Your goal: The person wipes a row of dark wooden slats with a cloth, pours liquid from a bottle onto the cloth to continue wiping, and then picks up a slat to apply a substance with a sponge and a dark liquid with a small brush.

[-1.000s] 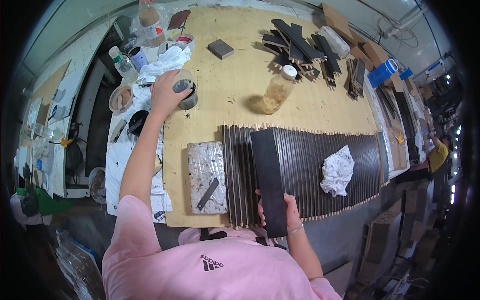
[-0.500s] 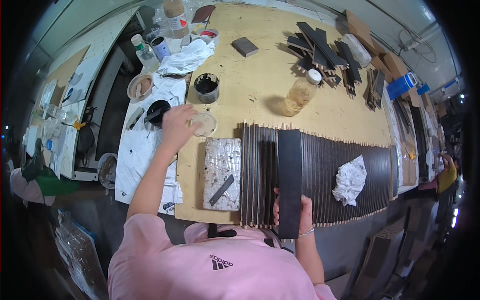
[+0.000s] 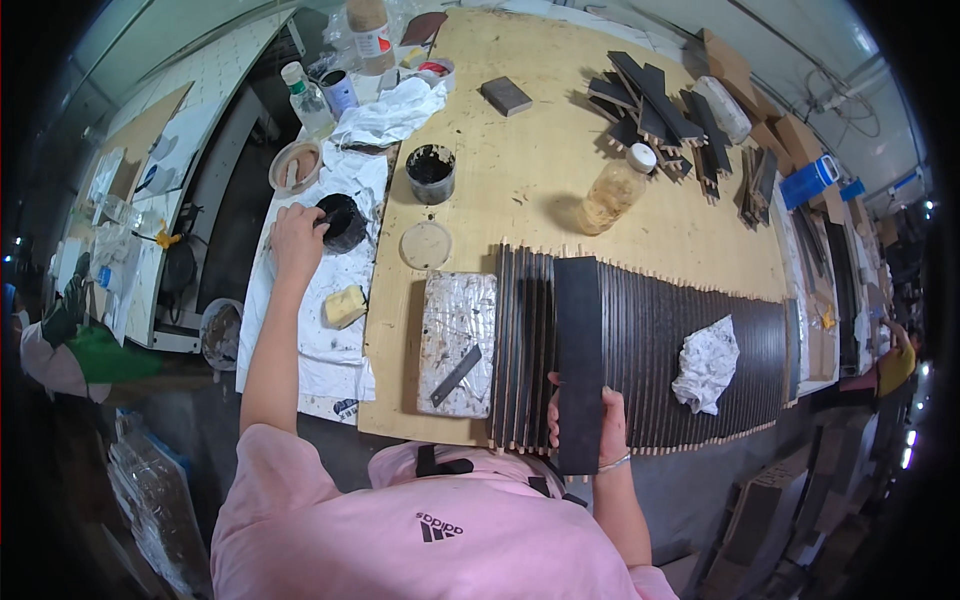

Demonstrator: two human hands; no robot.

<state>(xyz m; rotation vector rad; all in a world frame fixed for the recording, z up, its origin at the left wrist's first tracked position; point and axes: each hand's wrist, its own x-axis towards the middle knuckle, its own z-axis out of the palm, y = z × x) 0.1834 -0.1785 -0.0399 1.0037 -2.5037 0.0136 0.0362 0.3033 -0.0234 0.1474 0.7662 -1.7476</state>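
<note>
My right hand grips a long flat black board by its near end, thumb on the right edge and fingers on the left. It is held upright in view above a row of dark, narrow strips with pale pegs at their ends. At the left, my left hand is closed beside a round pot of black paste, fingertips at the pot's left rim. What its fingers hold is hidden. A yellow sponge-like block lies on white cloth near that forearm.
A second black-smeared tub and a round lid stand near the pot. A wrapped block carries a small dark blade. Crumpled white cloth rests on the strips. Beyond are a capped bottle and piled black boards.
My left hand has moved left from beside the lid to the paste pot, and its fingers have drawn together. The yellow block is now uncovered. My right hand keeps its grip on the board.
</note>
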